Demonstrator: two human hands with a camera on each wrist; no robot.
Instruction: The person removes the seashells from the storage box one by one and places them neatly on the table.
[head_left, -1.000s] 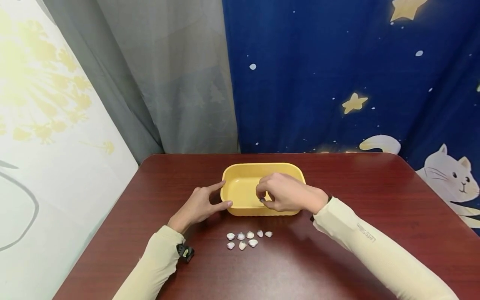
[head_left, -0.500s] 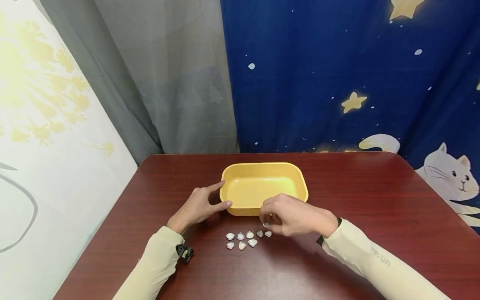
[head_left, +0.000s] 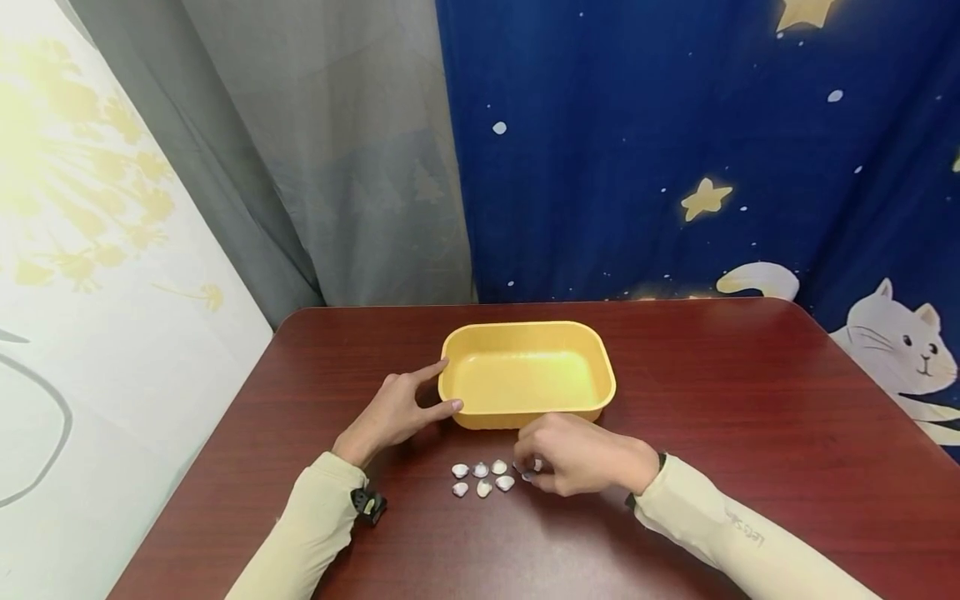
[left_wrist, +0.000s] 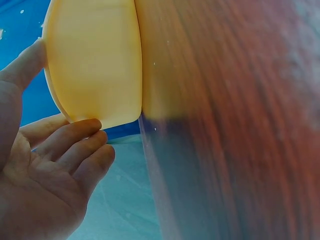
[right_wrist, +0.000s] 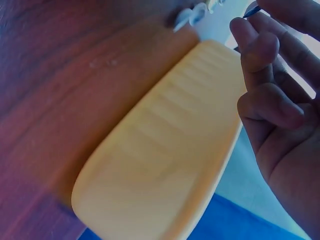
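Toward the back of the table stands a yellow plastic tub. My left hand touches its left end, thumb and forefinger spread along the rim. In the left wrist view the other fingers lie loosely by the end wall. In front of the tub, my right hand pinches a small dark-edged shell between thumb and finger, low over the table. To its left are several pale seashells in two short rows. The right hand partly hides the right end of the back row.
The dark red wooden table extends on both sides of the tub. Grey and blue curtains hang behind its far edge. A white patterned panel stands at the left.
My right hand has come out of the tub toward me with the shell and lowered beside the shell rows. The left hand stays on the tub's left end.
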